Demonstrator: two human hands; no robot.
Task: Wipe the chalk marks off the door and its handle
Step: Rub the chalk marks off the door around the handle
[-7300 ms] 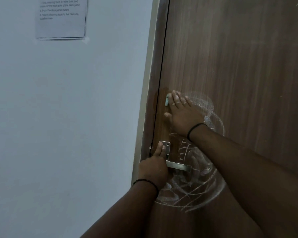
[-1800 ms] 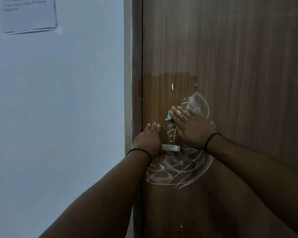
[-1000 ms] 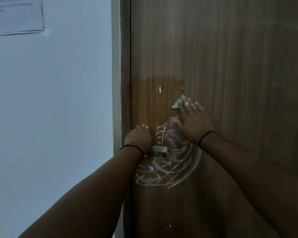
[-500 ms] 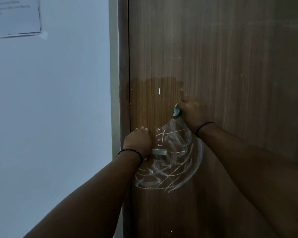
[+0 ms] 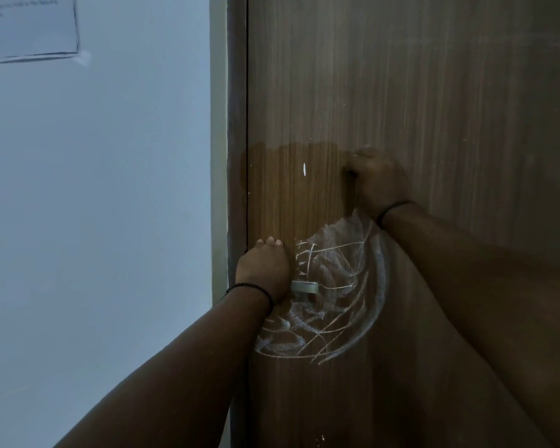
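The brown wooden door (image 5: 434,92) fills the right of the view. White chalk marks (image 5: 333,295) swirl around its metal handle (image 5: 304,286). Above them lies a darker, wet-looking wiped patch (image 5: 288,195) with one small white streak. My left hand (image 5: 265,270) is closed over the handle's inner end, only the lever's tip showing. My right hand (image 5: 375,182) presses against the door at the patch's upper right edge, fingers curled; the teal cloth it held in earlier frames is hidden under it.
The door frame (image 5: 236,156) runs down beside a pale wall (image 5: 94,205). A printed paper sheet (image 5: 29,27) is taped to the wall at the upper left. A few white specks dot the door's lower part (image 5: 320,439).
My right hand has slid up and right from the chalk's top edge, and the teal cloth has gone out of sight under it. The left hand stays on the handle.
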